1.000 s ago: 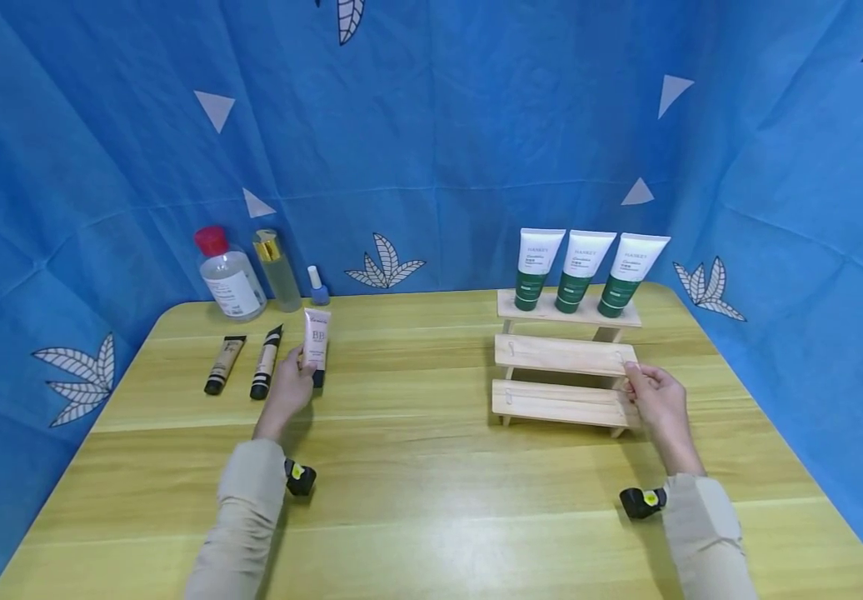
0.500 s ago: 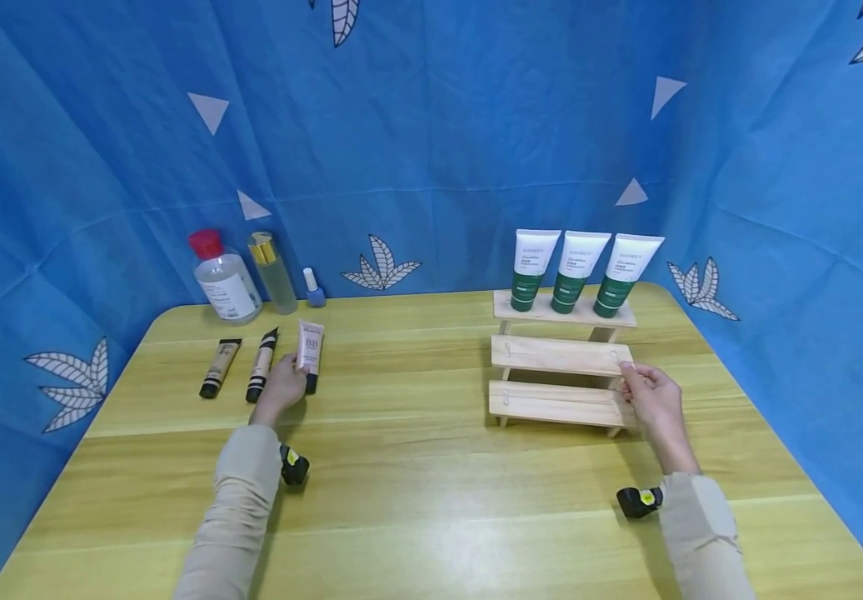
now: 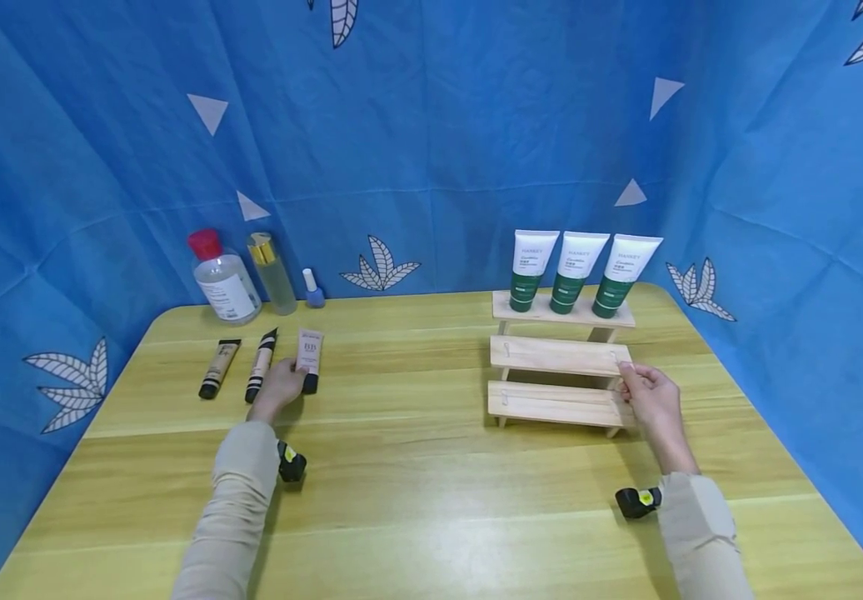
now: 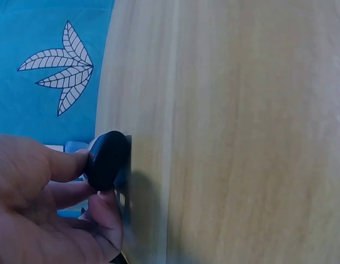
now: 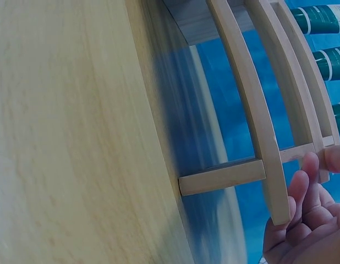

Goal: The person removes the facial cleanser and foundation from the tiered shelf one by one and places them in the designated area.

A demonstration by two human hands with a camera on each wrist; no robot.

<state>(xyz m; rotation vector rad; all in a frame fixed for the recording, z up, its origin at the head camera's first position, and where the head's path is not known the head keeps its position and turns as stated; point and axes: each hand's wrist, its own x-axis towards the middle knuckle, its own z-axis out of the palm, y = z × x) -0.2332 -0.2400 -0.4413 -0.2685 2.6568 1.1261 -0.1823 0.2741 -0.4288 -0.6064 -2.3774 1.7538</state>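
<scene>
My left hand (image 3: 280,387) pinches a pale pink BB cream tube (image 3: 310,350) low down, by its black cap end, near the tabletop. In the left wrist view, thumb and fingers close around the round black cap (image 4: 108,160); most of the tube is hidden behind it. A slim black-ended tube (image 3: 262,367) and a small tan tube (image 3: 219,369) lie to that hand's left. On the right, my right hand (image 3: 652,400) pinches the right end of the middle step of a three-step wooden display stand (image 3: 555,353). Several of its curled fingers show beside the step edges in the right wrist view.
Three white-and-green tubes (image 3: 573,271) stand on the stand's top step. Along the table's back left are a red-capped clear bottle (image 3: 227,285), a gold-capped bottle (image 3: 274,275) and a blue nail polish bottle (image 3: 314,290). A blue curtain (image 3: 431,125) hangs behind.
The BB cream tube has been lowered by my left hand from a raised, tilted position towards the table, beside the other two small tubes. The right hand keeps its hold on the stand.
</scene>
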